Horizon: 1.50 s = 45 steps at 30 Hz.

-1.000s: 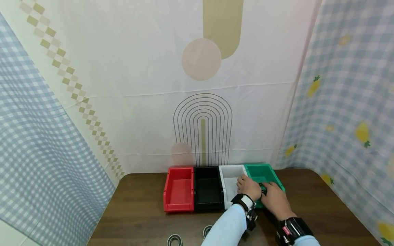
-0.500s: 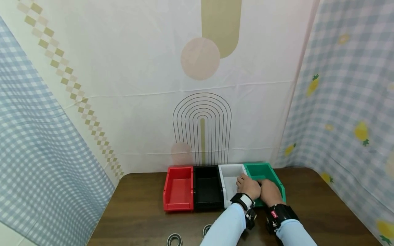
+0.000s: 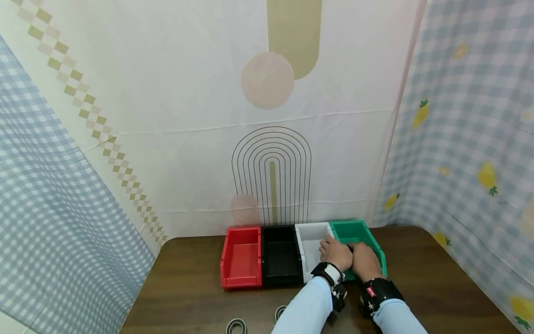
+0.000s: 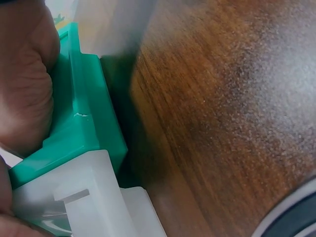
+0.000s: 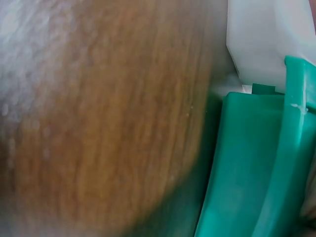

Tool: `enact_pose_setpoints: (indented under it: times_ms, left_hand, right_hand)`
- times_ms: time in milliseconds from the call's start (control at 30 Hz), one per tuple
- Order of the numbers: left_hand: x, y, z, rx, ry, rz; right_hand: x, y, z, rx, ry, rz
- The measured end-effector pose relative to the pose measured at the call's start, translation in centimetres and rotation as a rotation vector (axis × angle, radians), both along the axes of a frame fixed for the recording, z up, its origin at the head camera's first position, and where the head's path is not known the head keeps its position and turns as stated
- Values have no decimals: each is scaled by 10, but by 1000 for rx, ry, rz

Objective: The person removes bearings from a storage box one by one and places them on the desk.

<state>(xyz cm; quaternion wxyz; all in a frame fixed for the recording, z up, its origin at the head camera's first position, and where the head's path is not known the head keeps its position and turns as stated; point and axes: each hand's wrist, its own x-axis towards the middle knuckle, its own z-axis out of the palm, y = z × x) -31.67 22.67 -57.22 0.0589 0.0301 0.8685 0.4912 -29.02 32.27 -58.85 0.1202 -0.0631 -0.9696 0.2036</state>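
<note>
My left hand (image 3: 336,254) reaches over the right side of the white bin (image 3: 312,232), its fingers bent down inside. Beside it, my right hand (image 3: 366,262) is low inside the green bin (image 3: 349,228), knuckles up and fingertips turned toward the left hand. The two hands meet over the wall between these bins. A small dark patch shows by the right fingertips, and I cannot tell what that hand holds. In the left wrist view, the right hand (image 4: 24,89) overlaps the green bin, and left fingers (image 4: 17,228) lie beside the white bin's front.
A red bin (image 3: 242,260) and a black bin (image 3: 281,257) continue the row to the left. Two ring-shaped bearings, one (image 3: 229,327) whole-looking and one (image 3: 277,313) partly behind the left sleeve, lie on the brown table (image 3: 179,287). Patterned cloths hang behind and at both sides.
The right hand has shifted left and turned over in the green bin, hiding the dark bearing that showed between the hands a second ago. The left hand has stayed about where it was.
</note>
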Motion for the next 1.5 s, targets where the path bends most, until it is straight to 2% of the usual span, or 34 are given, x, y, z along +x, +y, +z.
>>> enact_pose_setpoints:
  times_ms: [467, 633, 733, 933, 1100, 1300, 1367, 1500]
  left_hand:
    - [-1, 2, -4, 14, 17, 11]
    - [2, -3, -1, 28, 19, 3]
    - [5, -8, 3, 27, 15, -12]
    - [2, -7, 0, 16, 1, -42]
    - [2, 0, -4, 0, -1, -19]
    - [5, 4, -4, -27, 16, 4]
    - [5, 4, -2, -32, 19, 4]
    - [5, 1, 1, -38, 17, 9]
  right_hand:
    - [2, 0, 5, 13, -26, 7]
    - [2, -2, 5, 17, -40, 3]
    - [3, -3, 3, 4, -36, 5]
    - [9, -2, 2, -67, -10, -4]
    - [27, -1, 5, -89, 72, -5]
    - [62, 1, 25, -37, 175, -5]
    - [74, 1, 32, -23, 174, 10]
    - [96, -1, 40, -26, 100, 39]
